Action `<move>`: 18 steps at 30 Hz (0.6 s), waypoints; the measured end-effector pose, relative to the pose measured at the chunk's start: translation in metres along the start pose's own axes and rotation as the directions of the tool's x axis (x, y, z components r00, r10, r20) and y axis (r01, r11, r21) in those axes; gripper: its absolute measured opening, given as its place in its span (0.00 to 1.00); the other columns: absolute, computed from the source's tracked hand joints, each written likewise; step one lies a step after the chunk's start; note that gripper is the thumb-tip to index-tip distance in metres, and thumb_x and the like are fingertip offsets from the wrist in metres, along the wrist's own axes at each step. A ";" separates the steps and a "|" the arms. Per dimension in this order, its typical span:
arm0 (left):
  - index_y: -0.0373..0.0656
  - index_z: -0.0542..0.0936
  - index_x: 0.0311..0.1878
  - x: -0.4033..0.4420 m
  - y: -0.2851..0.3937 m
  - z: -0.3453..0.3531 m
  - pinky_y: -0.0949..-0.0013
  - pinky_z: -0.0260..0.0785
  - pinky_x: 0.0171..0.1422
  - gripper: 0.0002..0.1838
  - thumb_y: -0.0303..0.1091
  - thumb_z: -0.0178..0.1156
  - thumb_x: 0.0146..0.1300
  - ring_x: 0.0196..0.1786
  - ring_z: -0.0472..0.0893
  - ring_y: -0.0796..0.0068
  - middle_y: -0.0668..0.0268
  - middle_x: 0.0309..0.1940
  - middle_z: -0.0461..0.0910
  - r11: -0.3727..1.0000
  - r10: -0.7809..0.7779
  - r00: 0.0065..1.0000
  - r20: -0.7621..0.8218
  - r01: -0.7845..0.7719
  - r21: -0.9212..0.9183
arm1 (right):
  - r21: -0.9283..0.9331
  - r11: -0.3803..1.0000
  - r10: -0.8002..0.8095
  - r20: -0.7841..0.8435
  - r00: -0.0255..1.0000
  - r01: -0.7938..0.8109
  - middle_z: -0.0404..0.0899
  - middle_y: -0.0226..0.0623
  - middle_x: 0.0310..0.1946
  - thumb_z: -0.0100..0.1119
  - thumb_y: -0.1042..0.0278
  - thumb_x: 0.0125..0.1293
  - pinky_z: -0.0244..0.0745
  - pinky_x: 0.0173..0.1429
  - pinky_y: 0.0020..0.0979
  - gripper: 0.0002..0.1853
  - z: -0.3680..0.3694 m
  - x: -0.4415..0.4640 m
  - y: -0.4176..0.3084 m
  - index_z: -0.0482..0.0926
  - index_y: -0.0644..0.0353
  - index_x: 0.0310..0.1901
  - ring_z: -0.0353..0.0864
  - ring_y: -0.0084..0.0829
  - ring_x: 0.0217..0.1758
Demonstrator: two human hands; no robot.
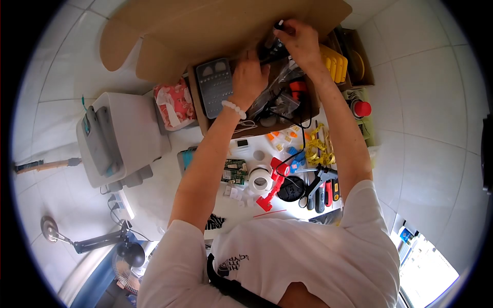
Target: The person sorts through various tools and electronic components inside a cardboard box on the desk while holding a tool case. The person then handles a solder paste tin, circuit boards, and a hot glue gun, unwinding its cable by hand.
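My right hand (300, 41) is closed at the far side of a cardboard box (200, 97), pinching a slim black item with a white tip (279, 24). Its exact kind does not show. My left hand (250, 77), with a white bead bracelet at the wrist, reaches into the box; its fingertips are hidden, so its grip is unclear. Left of it, a dark grey device with knobs and buttons (214, 87) stands against the box wall. Clear plastic bags (285, 102), black cables and a red item (298, 90) fill the box's right side. One black cable (304, 141) hangs over the near edge.
On the white table lie a white tape roll (260, 180), a red plastic tool (277, 182), a green circuit board (236, 172), a black round cap (291, 189), a yellow tape measure (321, 146) and several hand tools. A tissue pack (174, 105) and white bin (131, 133) stand left.
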State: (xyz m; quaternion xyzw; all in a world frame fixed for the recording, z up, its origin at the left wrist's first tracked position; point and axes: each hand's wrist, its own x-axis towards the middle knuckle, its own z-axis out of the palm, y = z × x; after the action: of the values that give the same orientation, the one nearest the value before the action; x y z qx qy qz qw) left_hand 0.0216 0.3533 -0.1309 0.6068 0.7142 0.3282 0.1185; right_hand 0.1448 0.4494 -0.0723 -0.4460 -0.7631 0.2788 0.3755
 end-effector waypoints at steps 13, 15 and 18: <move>0.31 0.78 0.30 0.046 0.001 0.008 0.58 0.71 0.39 0.11 0.32 0.62 0.57 0.34 0.78 0.46 0.45 0.29 0.78 0.992 -0.048 0.998 0.042 0.053 -0.111 | -0.486 0.863 -0.020 0.239 0.971 0.138 0.81 0.48 0.32 0.60 0.69 0.55 0.76 0.44 0.42 0.09 -0.042 -0.005 0.006 0.81 0.61 0.37 0.81 0.48 0.38; 0.30 0.78 0.30 0.044 -0.005 0.008 0.56 0.71 0.42 0.12 0.33 0.61 0.57 0.36 0.78 0.44 0.43 0.30 0.78 0.989 -0.056 0.996 0.070 0.065 -0.131 | -0.681 0.717 0.139 0.347 0.927 0.148 0.81 0.46 0.33 0.60 0.69 0.54 0.74 0.49 0.43 0.08 -0.040 -0.008 0.001 0.82 0.57 0.37 0.80 0.47 0.43; 0.29 0.78 0.30 0.044 -0.006 0.007 0.54 0.71 0.44 0.13 0.34 0.60 0.58 0.38 0.78 0.42 0.41 0.31 0.78 0.985 -0.079 0.991 0.107 0.094 -0.147 | -0.720 0.661 0.131 0.390 0.912 0.213 0.81 0.44 0.35 0.60 0.71 0.53 0.71 0.52 0.43 0.08 -0.029 -0.015 0.008 0.82 0.56 0.35 0.79 0.44 0.46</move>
State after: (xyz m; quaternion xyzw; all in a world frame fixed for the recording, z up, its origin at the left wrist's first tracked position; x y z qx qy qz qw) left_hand 0.0109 0.3965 -0.1300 0.5803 0.7060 0.3449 0.2143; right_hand 0.1768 0.4426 -0.0666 -0.4742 -0.8802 0.0180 -0.0034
